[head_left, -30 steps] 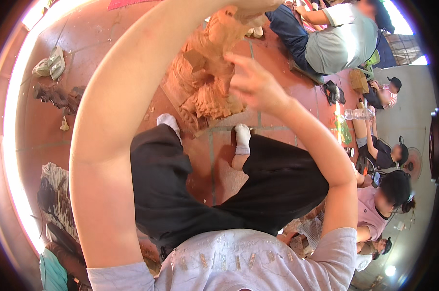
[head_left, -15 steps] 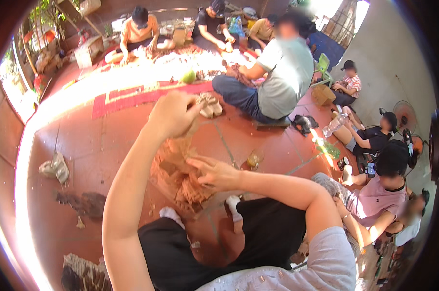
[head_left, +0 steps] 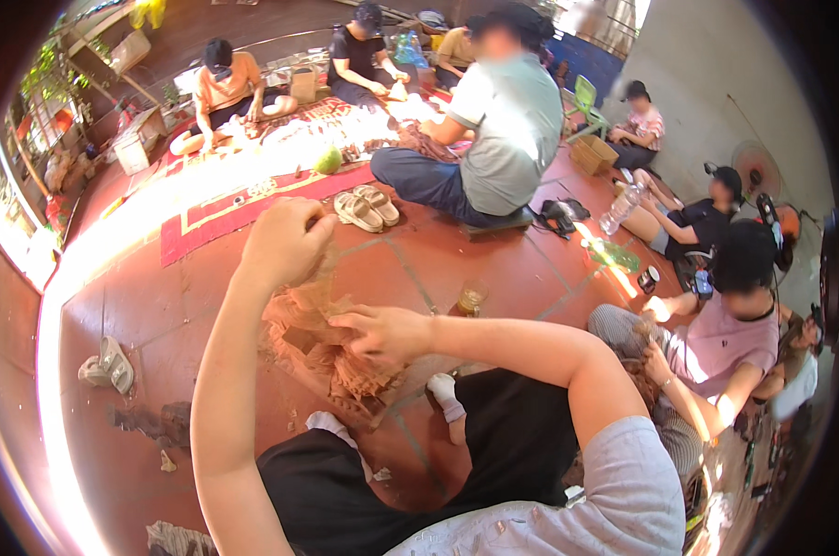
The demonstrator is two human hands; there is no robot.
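Observation:
On the red tiled floor between my feet stands a tan-orange piece [head_left: 353, 372] with ridged, folded-looking surfaces, perhaps carved wood. My right hand [head_left: 382, 332] rests against its upper right side, fingers stretched out over it. Above its upper left end, my left hand [head_left: 290, 239] is raised with the wrist bent and the fingers closed. Whatever those fingers may hold is hidden. Part of the piece's upper end is blurred beneath the left hand.
A glass of yellowish drink [head_left: 472, 297] stands beyond my right forearm. Tan sandals [head_left: 366, 208] lie ahead, near a seated person in a grey-green shirt [head_left: 517, 130]. Close at my right sits a person in pink [head_left: 716, 352]. Dark brown pieces [head_left: 155, 423] lie at left.
The view has shifted, so the surroundings sit farther left in it. My left hand is slightly lower and still closed above the piece. My right hand stays against it.

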